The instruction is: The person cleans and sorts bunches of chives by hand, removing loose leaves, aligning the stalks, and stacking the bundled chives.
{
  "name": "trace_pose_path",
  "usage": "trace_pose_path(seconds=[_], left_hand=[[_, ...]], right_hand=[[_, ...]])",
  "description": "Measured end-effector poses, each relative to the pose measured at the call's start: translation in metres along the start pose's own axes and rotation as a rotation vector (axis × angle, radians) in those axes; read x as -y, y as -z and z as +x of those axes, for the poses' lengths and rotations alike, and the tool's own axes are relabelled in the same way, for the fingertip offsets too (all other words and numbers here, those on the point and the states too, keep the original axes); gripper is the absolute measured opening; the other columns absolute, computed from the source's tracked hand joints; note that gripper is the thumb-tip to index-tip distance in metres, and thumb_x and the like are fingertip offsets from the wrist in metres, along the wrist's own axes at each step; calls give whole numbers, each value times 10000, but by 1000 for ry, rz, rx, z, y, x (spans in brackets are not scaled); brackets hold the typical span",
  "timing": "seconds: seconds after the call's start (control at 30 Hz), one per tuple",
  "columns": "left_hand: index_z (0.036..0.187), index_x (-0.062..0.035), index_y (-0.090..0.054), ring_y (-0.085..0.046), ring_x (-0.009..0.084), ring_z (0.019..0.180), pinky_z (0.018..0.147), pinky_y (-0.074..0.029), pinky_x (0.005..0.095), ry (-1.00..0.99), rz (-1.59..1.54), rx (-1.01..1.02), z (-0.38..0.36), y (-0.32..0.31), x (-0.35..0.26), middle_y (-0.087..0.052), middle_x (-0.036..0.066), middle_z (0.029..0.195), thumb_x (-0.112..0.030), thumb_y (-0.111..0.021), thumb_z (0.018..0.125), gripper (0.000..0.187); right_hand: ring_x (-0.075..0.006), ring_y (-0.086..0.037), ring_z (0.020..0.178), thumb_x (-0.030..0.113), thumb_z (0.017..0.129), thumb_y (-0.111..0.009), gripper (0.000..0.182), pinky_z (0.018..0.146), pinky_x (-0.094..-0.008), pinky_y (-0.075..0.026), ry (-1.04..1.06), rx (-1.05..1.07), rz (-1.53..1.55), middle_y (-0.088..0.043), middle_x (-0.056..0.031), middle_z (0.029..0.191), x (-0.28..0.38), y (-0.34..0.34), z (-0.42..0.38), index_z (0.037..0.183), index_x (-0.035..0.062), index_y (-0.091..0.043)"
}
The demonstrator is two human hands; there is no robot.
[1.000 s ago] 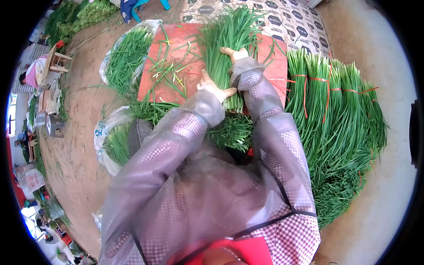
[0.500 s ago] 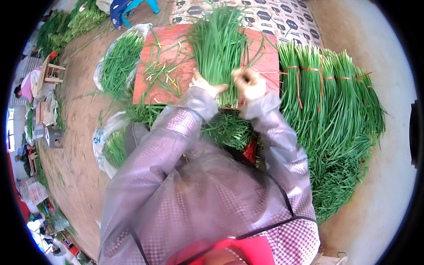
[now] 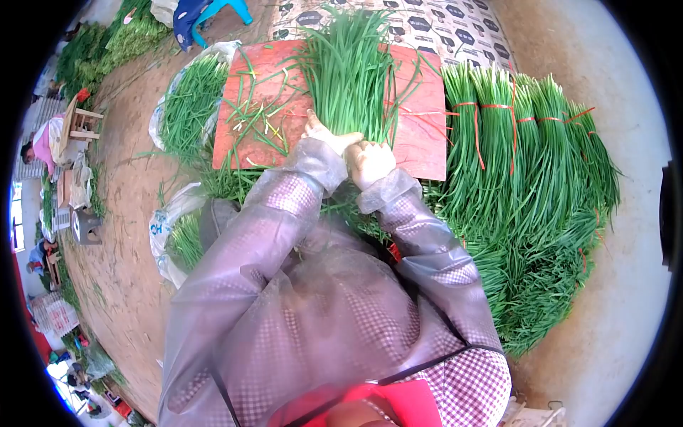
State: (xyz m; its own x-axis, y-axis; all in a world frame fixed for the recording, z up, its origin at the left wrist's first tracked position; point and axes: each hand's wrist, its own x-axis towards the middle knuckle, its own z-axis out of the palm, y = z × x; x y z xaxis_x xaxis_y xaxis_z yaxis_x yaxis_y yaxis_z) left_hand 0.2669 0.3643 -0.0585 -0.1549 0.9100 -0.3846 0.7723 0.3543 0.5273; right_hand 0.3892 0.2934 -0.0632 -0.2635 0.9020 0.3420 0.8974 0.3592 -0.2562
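A loose bunch of garlic chives (image 3: 348, 78) lies lengthwise across a red board (image 3: 420, 149), leaf tips pointing away from me. My left hand (image 3: 329, 135) grips its near end from the left, with the thumb laid across the stalks. Right beside that thumb, my right hand (image 3: 371, 164) is closed against the near ends; whatever its fingers pinch is hidden. A red tie (image 3: 427, 114) extends from under the bunch on the right. Loose chive blades (image 3: 263, 121) are scattered over the board's left part.
Tied chive bunches (image 3: 526, 135) are piled to the right of the board. On the left stand plastic bags of chives (image 3: 192, 99). A blue stool (image 3: 220, 11) is beyond them. Farther left sits another person (image 3: 48, 142) near a wooden stool (image 3: 82, 124).
My right hand has come left and down from the bunch's right side to its near ends, beside my left thumb. My left hand stays on the chives.
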Motion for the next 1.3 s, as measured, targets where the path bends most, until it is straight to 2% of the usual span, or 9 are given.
trace_pose_path(seconds=[0.13, 0.23, 0.3, 0.43, 0.5, 0.6, 0.7, 1.23, 1.3], left_hand=[[1444, -16, -28, -352, 368, 1285, 1053, -323, 418, 31, 8, 36, -2, 7, -4, -281, 262, 1421, -589, -807, 470, 1373], [1447, -28, -25, -311, 373, 1308, 1072, -295, 426, 39, -20, 75, -7, 14, -6, -264, 233, 1439, -556, -801, 514, 1324], [1449, -39, -22, -271, 376, 1332, 1090, -268, 434, 34, -48, 103, -9, 13, -6, -244, 204, 1459, -525, -794, 555, 1278], [1449, -36, -23, -279, 367, 1330, 1086, -272, 435, 42, -57, 91, -9, 15, -6, -249, 199, 1459, -519, -796, 553, 1279], [1448, -32, -24, -283, 365, 1328, 1084, -274, 437, 39, -53, 100, -12, 17, -7, -250, 201, 1458, -515, -798, 551, 1280], [1449, -25, -34, -304, 375, 1317, 1075, -290, 417, 37, -48, 99, -5, 13, -2, -275, 242, 1436, -585, -791, 507, 1332], [1445, -11, -39, -303, 370, 1318, 1078, -283, 415, -19, -82, 59, 0, 6, 5, -273, 259, 1430, -595, -789, 503, 1338], [1415, 65, -100, -336, 369, 1299, 1069, -301, 386, -64, -161, 30, 3, 8, 14, -295, 290, 1405, -594, -786, 514, 1310], [1417, 64, -92, -334, 367, 1302, 1071, -298, 383, -57, -140, 30, 3, 10, 12, -290, 291, 1408, -604, -779, 516, 1315]], right_hand=[[-255, -606, 736, 146, 761, -614, 126, 674, -367, -471, -46, 157, 273, -609, -70, 752, -2, 22, -1, 847, 53, -618], [-144, -599, 693, 174, 828, -625, 214, 640, -278, -497, 65, 921, 1374, -641, -32, 789, -2, 43, -22, 956, 4, -642], [-161, -599, 627, 174, 824, -599, 229, 594, -286, -498, -133, 1353, 1017, -649, -51, 761, -6, 80, -20, 964, -1, -646], [-162, -577, 539, 202, 857, -545, 218, 512, -309, -479, -735, 1045, 686, -645, -84, 741, -61, 72, -10, 925, 22, -649], [-161, -564, 515, 228, 879, -508, 253, 475, -340, -466, -699, 390, 391, -641, -105, 732, -100, 8, -37, 918, 13, -636], [-247, -614, 580, 227, 873, -493, 266, 559, -381, -499, -1056, 272, 871, -647, -161, 757, -85, -9, -16, 951, 9, -626], [-343, -641, 729, 181, 847, -487, 253, 674, -412, -508, -483, 95, 386, -642, -220, 810, -89, -38, -7, 987, 15, -616], [-349, -632, 643, 186, 848, -515, 201, 569, -440, -504, -411, 91, 375, -636, -184, 694, -53, -39, 21, 972, 32, -549], [-287, -632, 575, 178, 847, -505, 179, 491, -401, -500, -931, 133, 1021, -635, -154, 677, -49, -35, 19, 913, 17, -547]])
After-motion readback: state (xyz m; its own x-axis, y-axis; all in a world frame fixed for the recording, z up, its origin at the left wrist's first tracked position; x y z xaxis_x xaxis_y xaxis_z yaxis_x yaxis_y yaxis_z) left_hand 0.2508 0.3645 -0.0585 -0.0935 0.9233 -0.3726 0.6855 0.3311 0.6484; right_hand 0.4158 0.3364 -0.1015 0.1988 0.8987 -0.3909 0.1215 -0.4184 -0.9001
